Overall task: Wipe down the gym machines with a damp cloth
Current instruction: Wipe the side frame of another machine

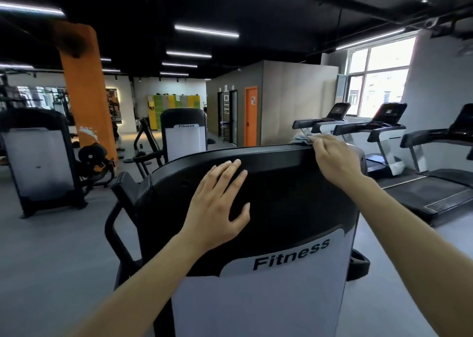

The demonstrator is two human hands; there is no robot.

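A black gym machine shroud (286,198) with a white "Fitness" panel (256,298) fills the middle of the head view. My left hand (220,206) lies flat on its black upper face, fingers straight and spread. At the top right corner of the shroud, my right hand (335,157) grips a pale grey-blue cloth (300,139) against the top edge. Most of the cloth is hidden behind the hand and the edge.
Two similar Fitness machines stand behind, one at the left (38,157) and one in the middle distance (184,134). An orange pillar (87,93) rises at the left. Treadmills (384,132) line the right side under a window. Grey floor (51,247) surrounds the machine.
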